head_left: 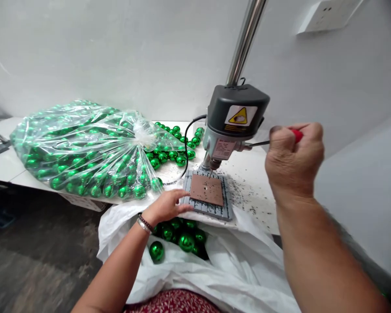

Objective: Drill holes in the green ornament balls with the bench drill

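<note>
My right hand is wrapped around the red knob of the drill press lever. The small bench drill press has a dark grey housing with a yellow warning label, and its bit points down over a brown board with a small hole in it. At the board's left edge, my left hand is open, thumb and fingers apart, with nothing visible between them. Just below that hand, shiny green balls lie in a white sack on my lap.
A tied clear plastic bag full of green balls fills the left of the white table. More loose green balls lie behind the black power cord. Dark shavings are scattered right of the grey drill base. A socket is on the wall.
</note>
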Motion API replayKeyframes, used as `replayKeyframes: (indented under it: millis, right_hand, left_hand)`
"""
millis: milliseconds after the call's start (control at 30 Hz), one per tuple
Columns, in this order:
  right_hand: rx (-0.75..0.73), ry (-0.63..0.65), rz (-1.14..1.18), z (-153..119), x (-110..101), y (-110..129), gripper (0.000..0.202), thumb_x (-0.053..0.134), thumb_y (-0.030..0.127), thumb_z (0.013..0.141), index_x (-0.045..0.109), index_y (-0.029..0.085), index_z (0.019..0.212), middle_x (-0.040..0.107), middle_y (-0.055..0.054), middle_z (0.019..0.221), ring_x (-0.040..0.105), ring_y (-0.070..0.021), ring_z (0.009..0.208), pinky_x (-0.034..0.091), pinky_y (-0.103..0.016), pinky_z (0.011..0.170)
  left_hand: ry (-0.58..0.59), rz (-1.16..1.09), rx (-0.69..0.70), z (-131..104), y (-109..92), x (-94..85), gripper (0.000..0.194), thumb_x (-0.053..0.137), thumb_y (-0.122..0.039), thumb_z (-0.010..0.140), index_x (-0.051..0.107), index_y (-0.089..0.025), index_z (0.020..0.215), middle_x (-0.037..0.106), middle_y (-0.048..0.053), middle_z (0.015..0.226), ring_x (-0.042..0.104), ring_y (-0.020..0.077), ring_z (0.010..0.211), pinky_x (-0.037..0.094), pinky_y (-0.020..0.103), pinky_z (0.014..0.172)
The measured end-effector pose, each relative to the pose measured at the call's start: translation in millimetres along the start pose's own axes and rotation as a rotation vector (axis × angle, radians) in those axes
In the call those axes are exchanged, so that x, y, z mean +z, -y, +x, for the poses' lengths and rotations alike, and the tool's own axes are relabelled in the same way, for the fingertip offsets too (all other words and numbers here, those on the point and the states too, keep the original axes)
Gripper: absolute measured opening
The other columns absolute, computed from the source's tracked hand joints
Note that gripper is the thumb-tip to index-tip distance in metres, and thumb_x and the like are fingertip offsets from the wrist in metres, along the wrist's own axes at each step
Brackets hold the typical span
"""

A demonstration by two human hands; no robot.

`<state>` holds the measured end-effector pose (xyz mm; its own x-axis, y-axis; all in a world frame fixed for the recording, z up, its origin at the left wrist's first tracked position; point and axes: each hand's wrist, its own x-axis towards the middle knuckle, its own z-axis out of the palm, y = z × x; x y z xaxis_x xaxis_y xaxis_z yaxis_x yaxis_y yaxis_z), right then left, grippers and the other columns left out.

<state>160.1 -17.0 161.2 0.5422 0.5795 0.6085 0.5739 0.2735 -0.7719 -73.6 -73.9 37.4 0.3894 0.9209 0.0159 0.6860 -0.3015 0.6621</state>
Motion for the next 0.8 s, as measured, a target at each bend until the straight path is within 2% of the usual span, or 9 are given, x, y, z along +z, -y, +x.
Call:
replayKeyframes:
  millis: [100, 200, 300, 433, 533, 600, 667, 733, 800]
  right_hand:
    - [0.008, -0.006, -0.004, -2, -1, -1, 0.012, 0.059, 0.02, 0.074, 0.047, 0.019, 0.074, 0.051, 0.002, 0.068, 0.04, -0.0075, 0.06, 0.035, -0.027, 0.065]
    - [-0.012, 0.01, 0.005, -3, -2, -1, 0.014, 0.06, 0.023, 0.074, 0.047, 0.02, 0.074, 0.052, 0.002, 0.068, 0.042, -0.0078, 0.061, 0.036, -0.027, 0.065]
    - [0.003, 0.04, 0.012, -3, -2, 0, 0.015, 0.061, 0.023, 0.076, 0.046, 0.019, 0.075, 0.053, 0.001, 0.071, 0.044, -0.0081, 0.063, 0.036, -0.026, 0.066]
    - [-0.001, 0.007, 0.013, -4, 0, 1, 0.017, 0.058, 0.016, 0.079, 0.042, 0.02, 0.076, 0.05, 0.002, 0.072, 0.043, -0.008, 0.065, 0.036, -0.025, 0.068]
    - [0.009, -0.012, 0.002, -6, 1, 2, 0.02, 0.058, 0.013, 0.079, 0.04, 0.021, 0.075, 0.048, 0.002, 0.071, 0.041, -0.0078, 0.064, 0.036, -0.025, 0.068]
    - [0.01, -0.004, 0.008, -7, 0, 3, 0.021, 0.058, 0.013, 0.079, 0.039, 0.021, 0.075, 0.048, 0.002, 0.071, 0.041, -0.0078, 0.063, 0.036, -0.025, 0.068]
    - [0.002, 0.006, 0.021, -8, 0, 3, 0.021, 0.057, 0.013, 0.08, 0.039, 0.021, 0.076, 0.048, 0.002, 0.072, 0.042, -0.0077, 0.064, 0.037, -0.024, 0.068]
    - [-0.006, 0.004, 0.03, -9, 0, 3, 0.021, 0.057, 0.013, 0.08, 0.038, 0.021, 0.076, 0.049, 0.002, 0.073, 0.043, -0.0077, 0.065, 0.038, -0.024, 0.07]
    - [-0.018, -0.003, 0.04, -9, 0, 1, 0.021, 0.057, 0.013, 0.08, 0.038, 0.021, 0.076, 0.05, 0.001, 0.075, 0.045, -0.0076, 0.068, 0.04, -0.024, 0.072]
  left_hand:
    - [-0.176, 0.293, -0.104, 17, 11, -14.9, 0.035, 0.051, -0.025, 0.093, 0.065, -0.017, 0.124, 0.067, 0.014, 0.128, 0.064, 0.0242, 0.112, 0.046, 0.034, 0.099]
    - [-0.1, 0.611, -0.295, 29, 26, -36.3, 0.034, 0.045, -0.014, 0.091, 0.068, -0.016, 0.116, 0.069, 0.016, 0.12, 0.066, 0.0265, 0.109, 0.048, 0.038, 0.094]
    - [-0.024, 0.724, -0.378, 26, 39, -52.6, 0.025, 0.059, -0.023, 0.084, 0.071, -0.015, 0.106, 0.071, 0.019, 0.113, 0.065, 0.035, 0.107, 0.048, 0.045, 0.09]
    - [0.069, 0.787, -0.382, 13, 52, -52.6, 0.038, 0.066, -0.026, 0.078, 0.067, -0.019, 0.116, 0.07, 0.017, 0.115, 0.063, 0.0351, 0.11, 0.048, 0.041, 0.087]
    - [0.035, 0.768, -0.329, 8, 56, -44.0, 0.049, 0.064, -0.022, 0.078, 0.061, -0.022, 0.127, 0.068, 0.014, 0.123, 0.061, 0.0335, 0.112, 0.047, 0.04, 0.088]
    - [-0.07, 0.696, -0.305, 7, 56, -41.0, 0.053, 0.065, -0.023, 0.077, 0.059, -0.021, 0.129, 0.065, 0.014, 0.127, 0.061, 0.033, 0.113, 0.046, 0.041, 0.091]
    - [-0.227, 0.507, -0.306, 6, 51, -41.2, 0.055, 0.067, -0.026, 0.077, 0.058, -0.021, 0.131, 0.065, 0.013, 0.127, 0.061, 0.0307, 0.111, 0.045, 0.04, 0.093]
    - [-0.357, 0.145, -0.294, 4, 44, -42.3, 0.056, 0.068, -0.034, 0.078, 0.057, -0.02, 0.131, 0.068, 0.009, 0.117, 0.063, 0.0255, 0.102, 0.047, 0.034, 0.088]
    - [-0.386, -0.347, -0.257, 1, 36, -40.8, 0.06, 0.068, -0.044, 0.078, 0.055, -0.02, 0.131, 0.069, 0.005, 0.101, 0.065, 0.0186, 0.085, 0.049, 0.028, 0.074]
